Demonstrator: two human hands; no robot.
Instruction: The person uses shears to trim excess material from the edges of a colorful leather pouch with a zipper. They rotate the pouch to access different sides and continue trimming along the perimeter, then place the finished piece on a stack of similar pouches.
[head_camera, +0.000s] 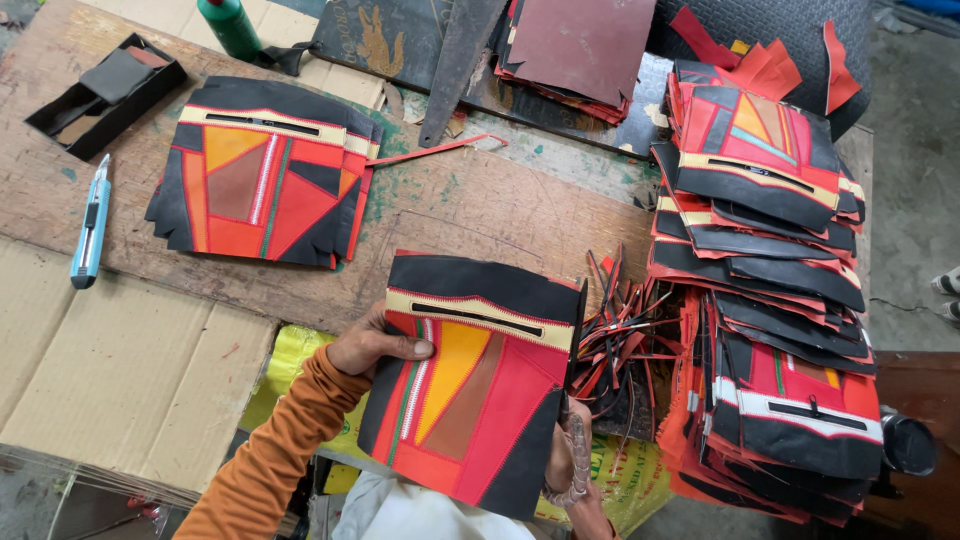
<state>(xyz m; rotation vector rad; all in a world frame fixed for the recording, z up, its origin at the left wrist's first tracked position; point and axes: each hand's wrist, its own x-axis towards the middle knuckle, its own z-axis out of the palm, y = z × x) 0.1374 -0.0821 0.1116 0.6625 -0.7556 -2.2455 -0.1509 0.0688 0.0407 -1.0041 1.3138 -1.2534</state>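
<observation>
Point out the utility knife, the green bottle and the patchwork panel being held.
utility knife (90, 224): head view, middle of its light-blue handle.
green bottle (229, 25): head view, on its body.
patchwork panel (470, 385): head view, on its yellow and brown patches.

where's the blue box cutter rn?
Head view, far left: the blue box cutter lies on the wooden board at its left edge, left of the small stack of patchwork panels and below the black tray.
</observation>
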